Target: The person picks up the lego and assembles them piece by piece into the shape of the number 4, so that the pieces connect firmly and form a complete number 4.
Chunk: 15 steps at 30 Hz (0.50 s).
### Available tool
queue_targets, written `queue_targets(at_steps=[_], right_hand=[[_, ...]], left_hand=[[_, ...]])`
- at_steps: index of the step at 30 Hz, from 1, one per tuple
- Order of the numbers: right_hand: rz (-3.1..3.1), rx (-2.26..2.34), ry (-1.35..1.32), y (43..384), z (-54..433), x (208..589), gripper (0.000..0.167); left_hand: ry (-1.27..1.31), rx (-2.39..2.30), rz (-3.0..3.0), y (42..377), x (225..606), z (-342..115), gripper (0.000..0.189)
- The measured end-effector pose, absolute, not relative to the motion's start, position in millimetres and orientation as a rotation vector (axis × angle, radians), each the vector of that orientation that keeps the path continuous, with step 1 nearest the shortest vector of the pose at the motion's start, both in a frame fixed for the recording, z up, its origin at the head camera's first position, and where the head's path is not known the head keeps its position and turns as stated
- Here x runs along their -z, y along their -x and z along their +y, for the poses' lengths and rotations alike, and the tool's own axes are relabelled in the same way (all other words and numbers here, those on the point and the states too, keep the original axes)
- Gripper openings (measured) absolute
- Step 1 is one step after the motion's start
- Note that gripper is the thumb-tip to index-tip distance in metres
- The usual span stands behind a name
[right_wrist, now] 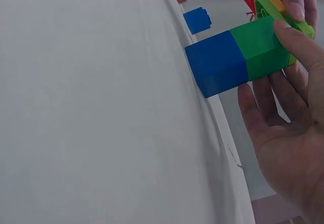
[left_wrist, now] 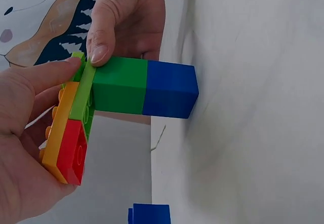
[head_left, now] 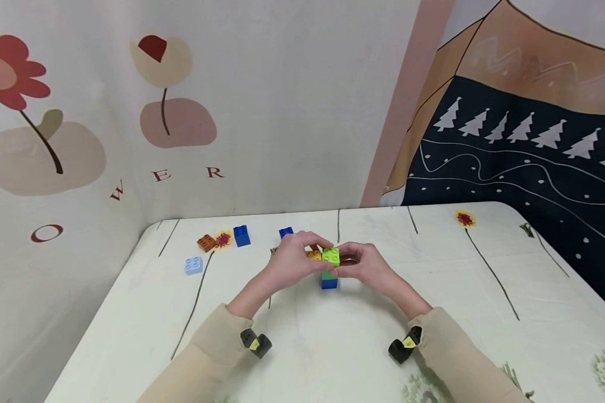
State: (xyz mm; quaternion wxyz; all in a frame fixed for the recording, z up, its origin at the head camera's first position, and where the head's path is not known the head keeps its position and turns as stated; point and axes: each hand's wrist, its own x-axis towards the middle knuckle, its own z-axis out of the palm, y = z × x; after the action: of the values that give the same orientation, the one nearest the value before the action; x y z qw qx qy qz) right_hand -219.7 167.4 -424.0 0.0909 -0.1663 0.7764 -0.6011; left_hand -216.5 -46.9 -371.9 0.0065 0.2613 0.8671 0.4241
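Note:
A small tower of building bricks stands on the table between the two hands. At its base is a blue brick point(left_wrist: 169, 89), with a green brick point(left_wrist: 121, 85) on it and a lime green brick point(head_left: 330, 256) on top. A yellow-orange brick point(left_wrist: 59, 127) and a red brick point(left_wrist: 73, 153) jut out to the left, joined to the lime one. My left hand point(head_left: 293, 258) pinches the lime and yellow-orange bricks from the left. From the other side my right hand point(head_left: 365, 263) grips the tower, its thumb at the seam of green and lime and its fingers behind.
Loose on the table to the left lie an orange-brown brick point(head_left: 206, 242), a light blue brick point(head_left: 194, 265) and a blue brick point(head_left: 241, 235). Another blue brick point(head_left: 285, 231) sits just behind the left hand. A printed cloth point(head_left: 282, 112) hangs at the back.

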Motion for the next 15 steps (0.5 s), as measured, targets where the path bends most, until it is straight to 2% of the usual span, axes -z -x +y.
queue_targets(at_steps=[15], right_hand=[[2.287, 1.784, 0.460, 219.0, 168.5, 422.8, 0.038]], left_hand=[[-0.765, -1.274, 2.703, 216.5, 367.7, -47.2, 0.031]])
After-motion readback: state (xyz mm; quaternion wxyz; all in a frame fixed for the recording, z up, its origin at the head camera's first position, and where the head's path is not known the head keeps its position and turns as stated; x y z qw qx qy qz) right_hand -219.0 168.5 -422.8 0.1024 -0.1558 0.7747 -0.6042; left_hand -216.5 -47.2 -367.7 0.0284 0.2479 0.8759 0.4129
